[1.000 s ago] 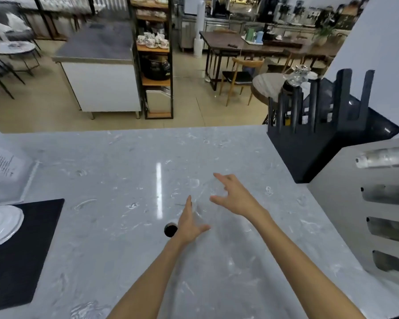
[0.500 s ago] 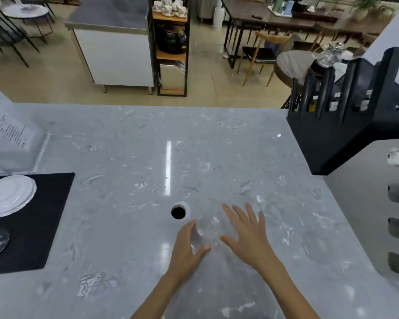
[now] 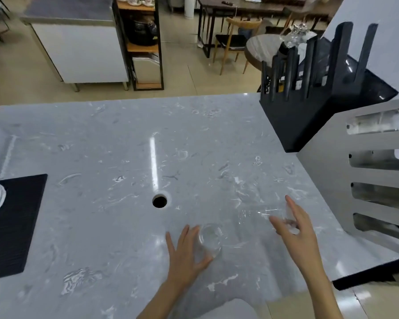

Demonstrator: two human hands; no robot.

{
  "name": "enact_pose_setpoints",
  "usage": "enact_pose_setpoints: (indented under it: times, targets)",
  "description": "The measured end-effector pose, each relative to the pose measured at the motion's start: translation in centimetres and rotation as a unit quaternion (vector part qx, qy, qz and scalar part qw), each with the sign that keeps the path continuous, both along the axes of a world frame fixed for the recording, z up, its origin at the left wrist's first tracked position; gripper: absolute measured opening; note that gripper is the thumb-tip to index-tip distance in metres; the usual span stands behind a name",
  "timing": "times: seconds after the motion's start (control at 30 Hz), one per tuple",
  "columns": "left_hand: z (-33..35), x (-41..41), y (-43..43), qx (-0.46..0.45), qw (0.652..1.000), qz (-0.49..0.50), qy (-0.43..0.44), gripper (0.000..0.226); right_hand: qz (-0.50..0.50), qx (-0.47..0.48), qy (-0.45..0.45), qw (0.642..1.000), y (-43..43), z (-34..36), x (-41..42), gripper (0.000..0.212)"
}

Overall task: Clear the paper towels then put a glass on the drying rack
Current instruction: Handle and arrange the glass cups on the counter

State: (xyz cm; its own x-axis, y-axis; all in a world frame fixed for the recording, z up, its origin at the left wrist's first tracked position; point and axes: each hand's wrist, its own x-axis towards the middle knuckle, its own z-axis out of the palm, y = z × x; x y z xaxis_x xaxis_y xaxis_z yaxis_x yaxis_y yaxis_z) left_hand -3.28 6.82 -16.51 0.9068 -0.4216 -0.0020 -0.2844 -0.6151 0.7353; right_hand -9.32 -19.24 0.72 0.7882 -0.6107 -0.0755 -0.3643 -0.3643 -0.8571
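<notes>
- With no paper towels in sight on the grey marble bench [image 3: 90, 146], likely at the glass step now.
- Left hand [image 3: 184, 256] cupped loosely round an upright clear tumbler [image 3: 210, 240], thumb under its near side, fingers spread, not clamped.
- Right hand [image 3: 295, 229] half-open, fingers at a second clear glass [image 3: 263, 214] that is blurred; grip there impossible to judge.
- Black drying rack [image 3: 309, 88] well apart, at the far right corner of the bench.
- Next: firm hold on one glass, lift clear, carry up-right, set down between the prongs.
</notes>
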Motion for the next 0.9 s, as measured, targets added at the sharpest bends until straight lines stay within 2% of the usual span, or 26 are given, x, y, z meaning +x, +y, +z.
enact_pose_setpoints:
  times: [0.07,0.13,0.23,0.37,0.47,0.6,0.67,0.73,0.77,0.9]
  targets:
    - [0.3,0.2,-0.9,0.006,1.000,-0.021,-0.003,0.085,0.053,0.015,-0.030,0.998,1.1,2.2,0.3,0.066]
    - [0.5,0.3,-1.8,-0.002,0.999,-0.040,-0.002,0.086,0.126,-0.002,-0.023,0.992,3.2,3.4,1.3,0.065]
    - [0.0,0.4,-2.3,-0.012,0.999,-0.031,0.013,0.100,0.222,-0.086,0.017,0.971,6.1,2.1,2.7,0.066]
    - [-0.8,0.7,-1.7,-0.032,0.998,-0.045,0.017,0.117,0.254,-0.163,0.072,0.951,8.6,-1.6,3.2,0.063]
    - [-0.6,0.5,-1.5,-0.018,0.998,-0.058,0.005,0.111,0.271,-0.209,0.110,0.933,10.2,-3.5,3.2,0.059]
    - [-0.2,0.7,-2.0,-0.059,0.998,0.001,0.025,0.083,0.350,-0.127,0.153,0.915,8.1,-2.6,5.6,0.060]
    - [-0.3,0.8,-2.0,-0.067,0.998,0.013,0.008,0.080,0.330,-0.152,0.121,0.924,5.8,-1.9,8.0,0.057]
    - [-0.2,0.8,-2.1,-0.070,0.997,0.017,0.000,0.080,0.251,-0.227,0.067,0.939,2.9,-1.5,11.4,0.053]
    - [-0.1,0.8,-2.2,-0.070,0.997,0.017,0.000,0.081,0.215,-0.253,0.071,0.941,1.2,-1.6,13.2,0.054]
    - [0.2,0.8,-2.0,-0.068,0.998,0.012,-0.001,0.086,0.171,-0.283,0.275,0.903,-3.5,-3.2,17.5,0.075]
